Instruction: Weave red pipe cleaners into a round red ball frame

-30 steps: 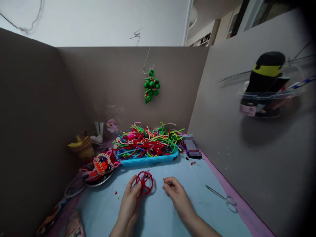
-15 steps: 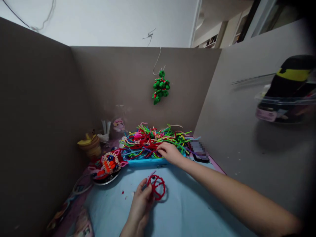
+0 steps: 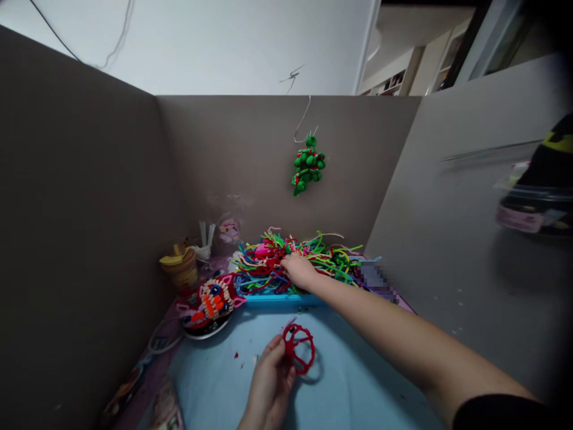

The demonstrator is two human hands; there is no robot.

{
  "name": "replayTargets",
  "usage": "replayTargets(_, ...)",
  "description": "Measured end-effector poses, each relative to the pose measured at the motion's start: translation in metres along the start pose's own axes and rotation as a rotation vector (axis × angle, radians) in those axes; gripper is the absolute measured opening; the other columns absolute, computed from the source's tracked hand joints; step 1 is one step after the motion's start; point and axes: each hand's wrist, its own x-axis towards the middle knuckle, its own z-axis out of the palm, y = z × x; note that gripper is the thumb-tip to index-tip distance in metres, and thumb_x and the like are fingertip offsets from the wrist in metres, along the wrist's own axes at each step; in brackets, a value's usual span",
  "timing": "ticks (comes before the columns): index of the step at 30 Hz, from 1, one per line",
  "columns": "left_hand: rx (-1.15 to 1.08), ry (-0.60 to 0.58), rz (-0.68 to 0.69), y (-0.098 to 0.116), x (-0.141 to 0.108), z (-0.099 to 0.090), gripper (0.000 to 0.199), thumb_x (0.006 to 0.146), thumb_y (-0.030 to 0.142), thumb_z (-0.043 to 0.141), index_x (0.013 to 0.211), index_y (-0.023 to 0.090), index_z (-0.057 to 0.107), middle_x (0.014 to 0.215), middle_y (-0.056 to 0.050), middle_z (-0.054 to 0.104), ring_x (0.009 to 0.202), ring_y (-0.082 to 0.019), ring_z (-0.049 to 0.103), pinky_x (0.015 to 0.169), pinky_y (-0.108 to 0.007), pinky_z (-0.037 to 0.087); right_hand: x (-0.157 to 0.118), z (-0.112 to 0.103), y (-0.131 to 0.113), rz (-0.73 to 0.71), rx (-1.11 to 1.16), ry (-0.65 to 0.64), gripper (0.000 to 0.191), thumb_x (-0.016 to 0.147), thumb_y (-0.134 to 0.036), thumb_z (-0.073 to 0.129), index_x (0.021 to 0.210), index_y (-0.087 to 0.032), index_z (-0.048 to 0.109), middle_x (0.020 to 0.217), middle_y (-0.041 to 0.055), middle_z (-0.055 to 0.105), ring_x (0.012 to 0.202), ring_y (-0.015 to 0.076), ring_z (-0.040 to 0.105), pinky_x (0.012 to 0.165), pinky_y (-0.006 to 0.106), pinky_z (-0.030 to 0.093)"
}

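1. Red spoked ring, apparently made of fuzzy strand, stands tilted above the pale blue cloth, nearer the person than the blue tray. The left hand grips it by its left side, between thumb and fingers.
2. The right hand reaches across to the heap of coloured strands in the tray, its fingers bent down among them. Whether they pinch a strand or only touch the heap, I cannot tell.
3. The step in hand looks like picking through the strands, with the ring held aside in the other hand. A short purple end shows by the ring's upper edge (whether it is fastened there is too small to tell).
4. Drawing a strand out would call for a fingertip pinch on just one and a slow, upward pull, since the heap is tangled and neighbours could come along. The left hand would do best with a light hold, as the thin spokes look easy to bend.
5. Left of the tray, a red and orange figure rests on a round dish; small red scraps lie on the cloth, left of the left hand.
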Motion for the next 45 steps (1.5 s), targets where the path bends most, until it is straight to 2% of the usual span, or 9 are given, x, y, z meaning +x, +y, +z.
replayTargets(6,0.022,0.007,0.021,0.004,-0.007,0.003,0.022,0.084,0.009,0.061,0.105,0.016,0.058,0.067,-0.001,0.068,0.047,-0.009,0.061,0.043,-0.015,0.041,0.006,-0.031,0.014,0.101,-0.014,0.184,0.023,0.092,-0.015,0.044,0.097,-0.016,0.067,0.106,0.0143,0.064,0.098,0.0236,0.058,0.086,0.031,0.040)
replayTargets(12,0.030,-0.011,0.057,0.004,-0.006,0.001,0.030,0.084,0.013,0.062,0.111,0.022,0.055,0.068,0.001,0.067,0.046,-0.009,0.060,0.044,-0.015,0.040,-0.006,-0.067,0.023,0.138,0.050,0.345,0.026,0.095,-0.016,0.034,0.106,-0.016,0.058,0.103,0.0103,0.063,0.096,0.0197,0.058,0.085,0.027,0.041)
replayTargets(16,0.030,-0.065,0.037,0.003,-0.006,0.002,0.021,0.083,0.012,0.061,0.102,0.020,0.058,0.067,0.000,0.068,0.046,-0.010,0.060,0.043,-0.016,0.037,-0.024,-0.061,0.023,0.121,0.070,0.304,0.019,0.091,-0.018,0.043,0.099,-0.020,0.061,0.098,0.0073,0.067,0.090,0.0196,0.061,0.078,0.026,0.042)
replayTargets(20,0.042,-0.058,0.039,0.003,-0.007,0.003,0.019,0.083,0.010,0.060,0.100,0.019,0.058,0.063,0.001,0.067,0.043,-0.009,0.058,0.041,-0.015,0.034,-0.032,-0.050,0.032,0.224,0.077,0.233,0.013,0.081,-0.012,0.053,0.080,-0.020,0.064,0.072,0.0055,0.069,0.067,0.0198,0.061,0.064,0.027,0.040)
replayTargets(25,0.051,-0.041,0.051,0.003,-0.003,0.000,0.020,0.083,0.011,0.061,0.101,0.020,0.059,0.064,0.002,0.066,0.045,-0.008,0.058,0.043,-0.015,0.034,-0.027,-0.064,0.055,0.306,0.129,0.342,0.025,0.085,-0.014,0.047,0.101,-0.017,0.066,0.098,0.0110,0.072,0.087,0.0225,0.065,0.076,0.029,0.043)
replayTargets(30,0.082,-0.042,0.097,0.001,0.001,-0.004,0.031,0.081,0.012,0.062,0.110,0.022,0.055,0.067,0.002,0.067,0.049,-0.008,0.058,0.046,-0.015,0.035,-0.032,-0.071,0.069,0.285,0.232,0.434,0.027,0.084,-0.017,0.045,0.097,-0.016,0.069,0.105,0.0106,0.071,0.099,0.0227,0.063,0.090,0.032,0.042)
replayTargets(37,0.136,-0.088,0.139,-0.003,0.000,-0.003,0.037,0.074,0.015,0.068,0.108,0.022,0.055,0.071,0.001,0.069,0.050,-0.008,0.056,0.046,-0.016,0.033,-0.054,-0.058,0.073,0.381,0.464,0.609,0.029,0.086,-0.028,0.037,0.099,-0.015,0.059,0.082,0.0080,0.067,0.074,0.0217,0.061,0.068,0.032,0.047)
replayTargets(40,0.144,-0.084,0.120,-0.004,0.000,-0.002,0.040,0.070,0.015,0.071,0.107,0.021,0.057,0.069,0.002,0.068,0.049,-0.007,0.056,0.045,-0.015,0.031,-0.059,-0.051,0.068,0.348,0.599,0.555,0.027,0.088,-0.031,0.032,0.101,-0.017,0.052,0.077,0.0043,0.064,0.062,0.0178,0.058,0.056,0.027,0.046)
replayTargets(45,0.127,-0.090,0.082,-0.007,-0.001,-0.001,0.037,0.072,0.013,0.069,0.107,0.019,0.057,0.066,0.001,0.068,0.048,-0.008,0.057,0.045,-0.016,0.032,-0.066,-0.023,0.035,0.180,0.760,0.208,0.012,0.083,-0.024,0.041,0.083,-0.022,0.053,0.068,-0.0017,0.065,0.054,0.0146,0.059,0.051,0.023,0.045)
